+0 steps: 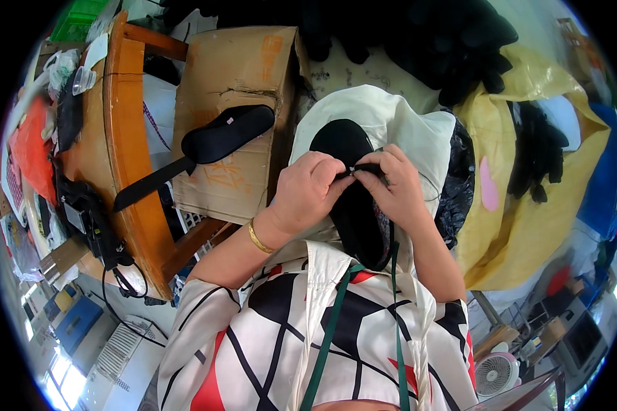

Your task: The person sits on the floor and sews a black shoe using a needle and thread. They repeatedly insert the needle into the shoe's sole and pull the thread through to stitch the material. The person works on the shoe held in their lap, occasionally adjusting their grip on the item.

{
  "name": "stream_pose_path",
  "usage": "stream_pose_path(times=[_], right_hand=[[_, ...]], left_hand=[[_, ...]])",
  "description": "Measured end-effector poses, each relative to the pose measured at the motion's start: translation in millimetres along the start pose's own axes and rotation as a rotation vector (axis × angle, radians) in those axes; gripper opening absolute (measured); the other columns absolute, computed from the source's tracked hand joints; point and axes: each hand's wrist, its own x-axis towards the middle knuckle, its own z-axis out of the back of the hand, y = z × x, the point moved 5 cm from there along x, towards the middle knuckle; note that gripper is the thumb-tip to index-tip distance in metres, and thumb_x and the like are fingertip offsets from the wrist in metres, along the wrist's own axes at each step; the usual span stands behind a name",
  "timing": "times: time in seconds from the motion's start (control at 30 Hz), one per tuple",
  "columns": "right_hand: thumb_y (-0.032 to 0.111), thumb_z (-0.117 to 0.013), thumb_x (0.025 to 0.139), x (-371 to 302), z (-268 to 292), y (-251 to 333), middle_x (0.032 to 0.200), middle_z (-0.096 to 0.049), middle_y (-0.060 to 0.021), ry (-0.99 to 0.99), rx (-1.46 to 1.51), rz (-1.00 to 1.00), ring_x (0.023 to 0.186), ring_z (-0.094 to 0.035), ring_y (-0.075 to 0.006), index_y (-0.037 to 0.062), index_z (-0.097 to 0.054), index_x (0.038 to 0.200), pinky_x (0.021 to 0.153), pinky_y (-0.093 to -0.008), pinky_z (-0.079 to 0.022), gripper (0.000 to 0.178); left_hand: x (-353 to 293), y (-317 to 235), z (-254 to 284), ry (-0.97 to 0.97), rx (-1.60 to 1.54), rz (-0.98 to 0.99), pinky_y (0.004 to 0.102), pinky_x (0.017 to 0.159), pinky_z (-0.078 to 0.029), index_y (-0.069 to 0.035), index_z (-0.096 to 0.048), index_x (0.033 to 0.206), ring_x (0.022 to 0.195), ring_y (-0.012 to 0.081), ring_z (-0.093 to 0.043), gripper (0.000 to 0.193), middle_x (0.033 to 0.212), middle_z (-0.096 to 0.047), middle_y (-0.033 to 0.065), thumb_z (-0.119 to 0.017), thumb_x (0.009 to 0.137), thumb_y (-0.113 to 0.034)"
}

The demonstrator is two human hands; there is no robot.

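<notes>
A black cloth shoe (353,140) rests on white cloth (418,127) over my lap, its toe pointing away from me. Both hands meet over the middle of the shoe. My left hand (308,181) pinches a black strap (369,168) near a small shiny fastening. From the right, my right hand (394,185) pinches the same strap close by. The fingertips nearly touch, and what lies exactly between them is partly hidden. To the left, a second black shoe (230,133) with a long loose strap (154,183) lies on a cardboard box.
The cardboard box (233,65) stands beside a wooden table (127,137) at left. A black device with a cord (89,216) sits at that table's edge. Black shoes (452,41) are heaped at the far side. A yellow sack (487,240) at right holds black pieces (536,147) and a pink insole (487,185).
</notes>
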Motion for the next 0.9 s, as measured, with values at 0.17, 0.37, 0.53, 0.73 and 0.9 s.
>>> stream_pose_path(times=[0.17,0.37,0.53,0.73,0.9], right_hand=[[0.02,-0.074,0.086,-1,-4,-7,0.082,-0.054,-0.0148,0.013,-0.066,-0.056,0.075,-0.055,-0.0316,-0.0013,-0.062,0.086,0.065,-0.0393,-0.046,0.025],[0.021,-0.073,0.085,-10,5,5,0.077,-0.056,-0.0126,0.174,-0.23,0.0,0.075,-0.058,-0.0322,0.0022,-0.059,0.076,0.064,-0.0425,-0.047,0.025],[0.017,-0.07,0.083,-10,26,9,0.075,-0.055,-0.0115,0.102,-0.524,0.107,0.075,-0.059,-0.0317,0.0042,-0.059,0.074,0.065,-0.042,-0.048,0.02],[0.017,-0.068,0.084,-18,32,-7,0.083,-0.058,-0.0108,0.101,-0.67,0.085,0.082,-0.06,-0.0302,0.005,-0.063,0.082,0.068,-0.0411,-0.05,0.013],[0.018,-0.068,0.086,-22,41,-13,0.087,-0.06,-0.0122,-0.034,-0.59,0.051,0.087,-0.061,-0.0309,0.0037,-0.067,0.092,0.072,-0.0413,-0.051,0.015]], left_hand=[[2,7,0,0.058,-0.103,0.19,0.0354,0.057,-0.05,-0.005,-0.059,0.092,0.07,0.0296,-0.062,0.023,0.08,-0.061,0.0121,-0.076,0.084,-0.018],[2,23,-5,0.151,-0.505,0.613,0.0276,0.053,-0.048,-0.001,-0.056,0.094,0.06,0.0144,-0.055,0.024,0.073,-0.06,0.0062,-0.065,0.098,-0.023],[1,29,-12,0.11,-0.701,0.77,0.0209,0.049,-0.042,-0.003,-0.056,0.092,0.055,0.0046,-0.049,0.023,0.071,-0.056,-0.0021,-0.061,0.101,-0.024],[-6,37,-20,0.088,-0.809,0.823,0.0164,0.045,-0.037,-0.01,-0.057,0.092,0.052,0.0021,-0.049,0.023,0.074,-0.056,-0.005,-0.062,0.1,-0.032],[-7,36,-21,0.069,-0.797,0.836,0.0164,0.045,-0.037,-0.011,-0.058,0.092,0.053,0.002,-0.049,0.022,0.073,-0.055,-0.0052,-0.062,0.1,-0.031]])
